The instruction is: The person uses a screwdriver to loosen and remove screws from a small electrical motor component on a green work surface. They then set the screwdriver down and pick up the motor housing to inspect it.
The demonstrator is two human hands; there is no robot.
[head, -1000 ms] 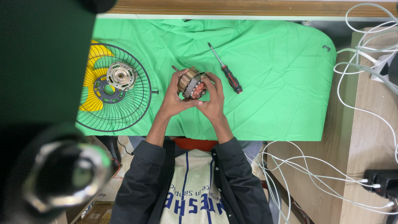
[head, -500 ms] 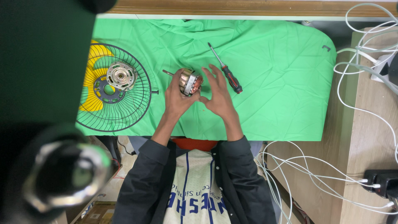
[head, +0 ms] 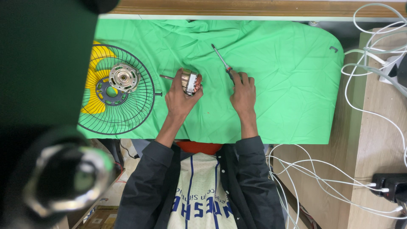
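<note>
Overhead view from a head camera onto a surface (head: 347, 127) draped with a bright green cloth (head: 288, 85). Left hand (head: 181, 95) near the middle of the cloth, fingers curled around a small electric motor core (head: 190, 82) with copper windings and a thin metal shaft sticking out toward the left. Right hand (head: 243, 92) a little apart from it, lying palm down on the cloth, fingers closing over the dark handle of a screwdriver (head: 223, 60); slim shank and a red band showing above the fingertips, tip pointing up and slightly left, away from the body. Both forearms in dark sleeves (head: 250, 169), over a pale jersey with blue lettering. At the left edge of the cloth, a round black wire fan guard (head: 146, 106) lying flat, with yellow fan blades (head: 95, 82) beneath it and a silver round motor housing (head: 123, 78) resting near its centre, well apart from both hands. At the right, bare wooden surface with a tangle of white cables (head: 373, 76) and a black plug adapter (head: 388, 186). Large dark blurred shape (head: 42, 63) filling the left side of the view, close to the lens.
</note>
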